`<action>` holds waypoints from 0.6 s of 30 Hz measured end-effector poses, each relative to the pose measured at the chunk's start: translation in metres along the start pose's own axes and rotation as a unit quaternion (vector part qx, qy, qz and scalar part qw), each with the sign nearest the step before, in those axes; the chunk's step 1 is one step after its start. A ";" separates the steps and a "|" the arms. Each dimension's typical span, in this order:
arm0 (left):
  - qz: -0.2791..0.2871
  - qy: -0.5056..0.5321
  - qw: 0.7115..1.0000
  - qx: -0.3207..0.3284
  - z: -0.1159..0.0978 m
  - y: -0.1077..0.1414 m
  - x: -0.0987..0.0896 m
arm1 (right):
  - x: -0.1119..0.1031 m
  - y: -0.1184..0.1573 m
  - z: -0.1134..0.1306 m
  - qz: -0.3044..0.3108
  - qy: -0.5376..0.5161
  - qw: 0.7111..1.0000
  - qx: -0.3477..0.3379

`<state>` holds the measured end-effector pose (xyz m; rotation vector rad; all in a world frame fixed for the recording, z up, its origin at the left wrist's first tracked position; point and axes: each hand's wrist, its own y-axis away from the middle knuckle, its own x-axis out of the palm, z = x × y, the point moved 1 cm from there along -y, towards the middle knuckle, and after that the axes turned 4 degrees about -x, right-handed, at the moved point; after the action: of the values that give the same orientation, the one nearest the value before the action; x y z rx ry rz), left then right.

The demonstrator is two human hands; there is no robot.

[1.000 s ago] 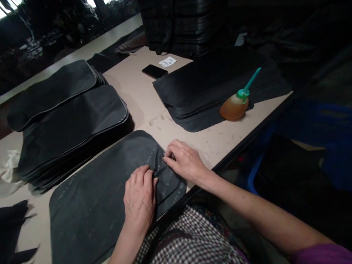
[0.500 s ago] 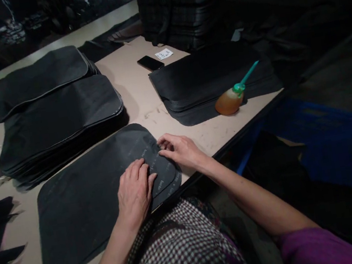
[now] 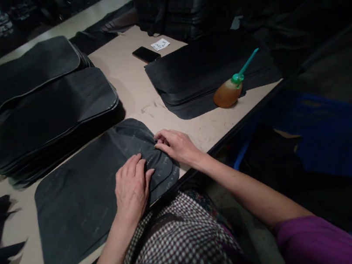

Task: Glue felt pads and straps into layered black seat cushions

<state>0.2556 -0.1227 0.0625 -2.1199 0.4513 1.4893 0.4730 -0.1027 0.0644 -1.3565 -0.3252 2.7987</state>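
Note:
A dark grey sheet with rounded corners [image 3: 83, 199] lies on the table before me, on top of another of similar shape whose edge shows at the lower right. Faint white printing runs across its right end. My left hand [image 3: 132, 184] rests flat on the sheet, fingers stretched out. At the sheet's right edge my right hand [image 3: 176, 146] pinches the material between thumb and fingertips, and the sheet wrinkles toward that grip.
Two stacks of dark sheets [image 3: 56, 105] stand at the left. A black pile [image 3: 187, 75] lies at the right, with a squeeze bottle of amber liquid [image 3: 228, 93] at its front edge. A phone [image 3: 146, 54] and white paper [image 3: 160, 44] lie behind. A blue crate [image 3: 339, 138] stands below.
My right hand has drawn the sheet's edge into a pinch, and wrinkles have formed at that end. The left hand stays nearly in place. The view has shifted slightly.

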 end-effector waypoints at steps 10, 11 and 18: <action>-0.010 -0.007 1.000 -0.004 0.000 0.000 0.001 | 0.006 -0.002 0.001 -0.023 0.024 0.999 0.035; -0.011 -0.007 1.000 -0.005 0.000 0.000 0.002 | 0.007 -0.003 0.001 -0.026 0.026 0.999 0.040; -0.014 -0.005 1.000 -0.010 -0.002 0.001 0.003 | 0.009 -0.002 0.004 -0.033 0.044 0.998 0.041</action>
<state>0.2572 -0.1247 0.0597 -2.1252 0.4033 1.4929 0.4641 -0.1004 0.0597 -1.4184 -0.2458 2.6592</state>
